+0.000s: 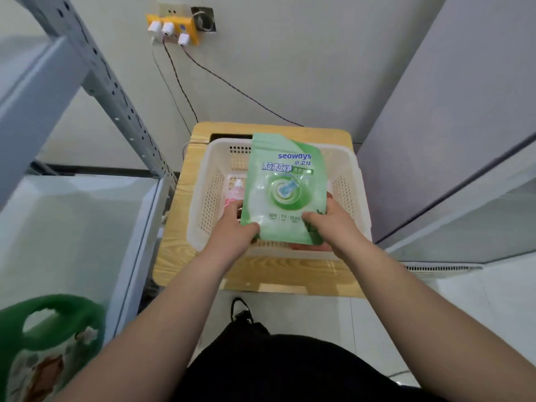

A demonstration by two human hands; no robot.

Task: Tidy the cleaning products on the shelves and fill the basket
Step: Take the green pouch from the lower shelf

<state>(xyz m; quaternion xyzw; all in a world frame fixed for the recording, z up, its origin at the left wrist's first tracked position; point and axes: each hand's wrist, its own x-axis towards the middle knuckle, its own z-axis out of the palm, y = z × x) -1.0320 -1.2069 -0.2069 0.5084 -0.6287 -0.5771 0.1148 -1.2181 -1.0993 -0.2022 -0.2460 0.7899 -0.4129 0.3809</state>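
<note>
Green pouch (pixel 282 187): Seaways laundry pack, held upright with its label to the camera, hanging over the basket and not yet let go.
Left hand (pixel 232 230): thumb on the front of the lower left corner, fingers tucked behind, pinching firmly.
Right hand (pixel 330 224): same on the lower right corner, thumb across the front, clamped on.
White basket (pixel 200 181): perforated plastic, directly beneath the pouch, with plenty of room showing along its walls.
Pink bottle (pixel 235 192): already lying in the basket, at the left, partly hidden by the pouch.
Reddish patch (pixel 309 247): peeks out under the pouch's bottom edge; too hidden to name.
Wooden stool (pixel 290 274): carries the basket, between the two shelf units.
Green jug (pixel 52 323): big handled container on the left shelf (pixel 87 221), well apart from the basket.
Progress: early going, I'd say. One bottle is in, the pouch is about to join it, and the jug is waiting. Most of the shelves are out of view, so what tidying is left there can't be judged.
</note>
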